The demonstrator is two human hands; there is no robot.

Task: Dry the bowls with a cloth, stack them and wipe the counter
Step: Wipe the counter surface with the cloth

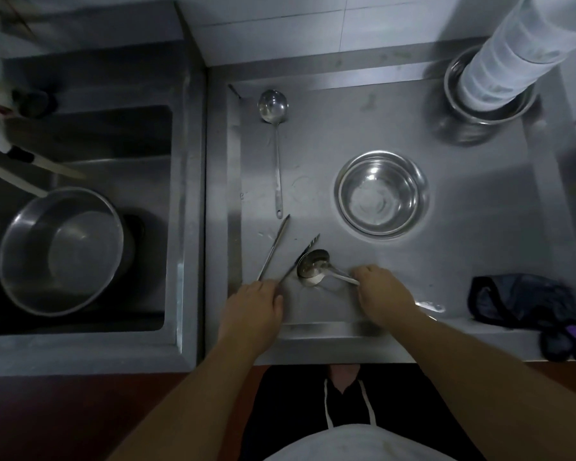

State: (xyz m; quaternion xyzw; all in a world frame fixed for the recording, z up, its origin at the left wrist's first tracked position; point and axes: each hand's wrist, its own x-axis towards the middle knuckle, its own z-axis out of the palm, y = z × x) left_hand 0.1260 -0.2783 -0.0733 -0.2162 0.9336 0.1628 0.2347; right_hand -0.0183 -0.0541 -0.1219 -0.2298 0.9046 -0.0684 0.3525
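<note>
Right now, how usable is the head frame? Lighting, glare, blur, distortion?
Head view: dim overall, with the sink and foreground darkest; soft glare on the middle bowl and the ladle; wide-angle bending at the counter edges; the white stack top right is smeared; both hands stay fairly sharp.

No legible text, labels, brands or numbers anywhere in view.
</note>
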